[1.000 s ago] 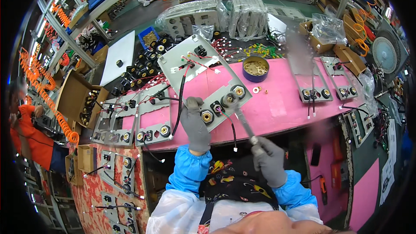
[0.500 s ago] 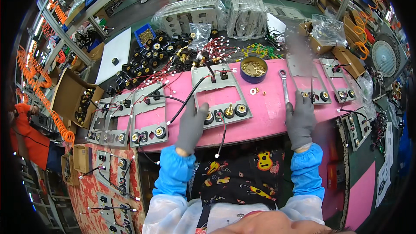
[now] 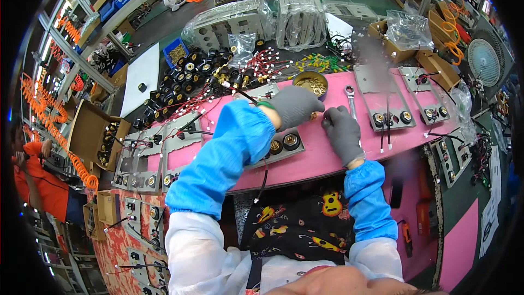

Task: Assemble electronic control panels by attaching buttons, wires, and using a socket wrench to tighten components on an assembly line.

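Note:
My left hand (image 3: 295,106), in a grey glove, reaches across a grey metal panel (image 3: 285,154) on the pink tabletop. Its fingers are drawn together beside a small brass piece (image 3: 313,115); whether they grip it is hard to see. Close by on the right, my gloved right hand (image 3: 344,135) has its fingers curled, and what they hold, if anything, is hidden. Black round fittings with brass centres (image 3: 291,141) sit along the panel's near edge. Just beyond my hands stands a round tin (image 3: 322,80) of brass rings. A ratchet wrench (image 3: 350,101) lies right of the tin.
More panels with fittings and cables lie left (image 3: 183,141) and right (image 3: 385,98). A heap of black fittings (image 3: 188,76), red-and-white wires and green-yellow wires (image 3: 322,63) cover the back. Plastic-wrapped panels (image 3: 300,19) stand behind. A person in orange (image 3: 35,175) is at far left.
My left hand has moved right and away from me, over the panel. My right hand has left the wrench's side and come left, its fingers curling. The view has shifted slightly.

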The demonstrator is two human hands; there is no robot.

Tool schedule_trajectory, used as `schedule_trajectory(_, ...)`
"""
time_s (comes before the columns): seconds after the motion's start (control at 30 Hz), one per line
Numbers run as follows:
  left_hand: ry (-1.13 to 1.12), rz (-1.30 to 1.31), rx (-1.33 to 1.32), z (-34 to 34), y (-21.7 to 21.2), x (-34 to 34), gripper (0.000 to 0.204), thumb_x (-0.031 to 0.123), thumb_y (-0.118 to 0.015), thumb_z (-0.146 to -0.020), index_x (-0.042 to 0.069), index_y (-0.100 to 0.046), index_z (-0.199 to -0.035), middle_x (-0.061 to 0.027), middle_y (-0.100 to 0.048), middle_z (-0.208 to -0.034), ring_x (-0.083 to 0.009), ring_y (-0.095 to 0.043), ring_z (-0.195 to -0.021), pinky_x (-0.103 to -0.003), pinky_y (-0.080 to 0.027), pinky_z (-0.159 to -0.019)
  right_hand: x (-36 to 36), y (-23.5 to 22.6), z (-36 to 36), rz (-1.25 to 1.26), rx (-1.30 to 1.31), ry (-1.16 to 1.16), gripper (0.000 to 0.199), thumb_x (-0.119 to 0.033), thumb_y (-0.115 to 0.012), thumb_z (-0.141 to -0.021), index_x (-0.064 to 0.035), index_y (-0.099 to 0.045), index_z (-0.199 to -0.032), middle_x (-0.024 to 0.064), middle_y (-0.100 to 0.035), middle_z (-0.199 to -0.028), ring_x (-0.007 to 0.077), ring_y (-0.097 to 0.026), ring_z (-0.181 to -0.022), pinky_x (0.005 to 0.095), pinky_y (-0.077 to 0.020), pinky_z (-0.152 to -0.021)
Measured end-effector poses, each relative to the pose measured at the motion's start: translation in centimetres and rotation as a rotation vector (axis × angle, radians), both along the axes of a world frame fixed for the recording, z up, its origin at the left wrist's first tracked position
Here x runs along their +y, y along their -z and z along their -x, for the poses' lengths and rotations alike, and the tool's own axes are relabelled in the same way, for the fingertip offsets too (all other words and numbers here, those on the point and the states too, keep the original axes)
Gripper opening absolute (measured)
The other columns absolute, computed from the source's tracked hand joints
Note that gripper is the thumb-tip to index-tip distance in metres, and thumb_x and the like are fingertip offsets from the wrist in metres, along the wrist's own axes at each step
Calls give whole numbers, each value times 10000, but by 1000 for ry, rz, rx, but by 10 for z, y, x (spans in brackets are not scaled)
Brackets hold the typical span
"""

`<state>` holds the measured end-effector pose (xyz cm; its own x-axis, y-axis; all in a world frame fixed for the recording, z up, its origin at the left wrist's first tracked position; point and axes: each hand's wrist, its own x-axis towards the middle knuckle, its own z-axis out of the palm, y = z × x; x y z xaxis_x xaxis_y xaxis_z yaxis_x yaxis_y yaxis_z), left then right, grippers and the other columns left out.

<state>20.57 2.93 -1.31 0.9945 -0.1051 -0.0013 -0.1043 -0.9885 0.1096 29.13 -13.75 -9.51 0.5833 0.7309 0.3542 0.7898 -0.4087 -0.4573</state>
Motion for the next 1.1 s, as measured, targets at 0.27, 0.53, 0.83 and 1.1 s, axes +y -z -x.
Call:
schedule_trajectory(0.27, 74, -120, 59, -40, 33, 1, 92, 101, -656, -725, 125, -708, -798, -110, -669, -790, -325, -669, -753, -429, -513, -637, -4, 8, 8, -109, -91, 120, 120, -161, -634, -868, -104, -602, -969, 138, -582, -917, 361, -613, -802, 469, -498, -657)
schedule_trajectory(0.53, 52, 268, 51, -8, -9, 10, 94, 141, -678, -753, 82, -683, -825, -118, -680, -782, -311, -656, -728, -412, -506, -642, -3, 1, 11, -162, -82, 54, 135, -129, -634, -862, -85, -600, -985, 148, -589, -919, 363, -611, -820, 464, -497, -674)
schedule_trajectory(0.83, -685, 1145, 171, 111, -60, 14, 206, 77, -725, -835, -5, -716, -1024, -48, -697, -832, -91, -630, -639, -232, -530, -567, -6, 2, 11, -135, -95, 60, 172, -117, -644, -856, -109, -618, -1026, 125, -607, -959, 363, -626, -832, 454, -513, -666)
schedule_trajectory(1.1, -697, 1282, 170, 116, -32, 14, 219, 82, -713, -870, -9, -704, -1069, -82, -709, -903, -110, -666, -736, -234, -545, -621, -7, 0, 11, -115, -108, 74, 176, -125, -644, -860, -102, -621, -1032, 122, -611, -957, 358, -630, -833, 454, -513, -676)
